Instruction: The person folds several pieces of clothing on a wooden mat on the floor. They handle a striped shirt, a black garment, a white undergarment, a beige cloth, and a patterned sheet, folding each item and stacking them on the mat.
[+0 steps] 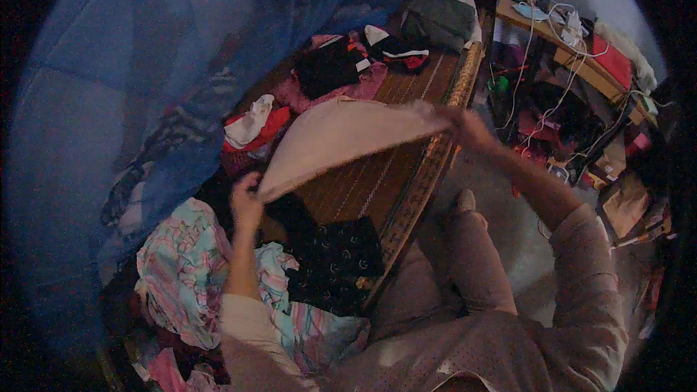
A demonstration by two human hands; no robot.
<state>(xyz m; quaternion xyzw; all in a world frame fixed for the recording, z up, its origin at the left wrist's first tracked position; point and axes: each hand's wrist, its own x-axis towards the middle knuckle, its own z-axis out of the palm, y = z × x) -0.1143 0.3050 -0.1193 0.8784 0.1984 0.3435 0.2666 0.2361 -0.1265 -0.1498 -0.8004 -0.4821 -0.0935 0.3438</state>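
Observation:
A pale pinkish cloth (348,136) is stretched in the air between my two hands, over a woven mat with a patterned border. My left hand (248,196) grips its lower left corner. At its upper right end my right hand (463,125) holds the cloth; the fingers there are blurred. Below the cloth, a black patterned garment (337,256) lies on the mat (359,185). A crumpled checked cloth in light blue and pink (185,272) is beside and under my left forearm. White and red clothes (253,125) lie just beyond my left hand.
Folded dark clothes (332,65) and a grey-green folded cloth (441,19) lie at the mat's far end. A blue mosquito net (136,65) hangs along the left. On the right, a wooden table (577,54) carries cables and a face mask, with boxes and bags below.

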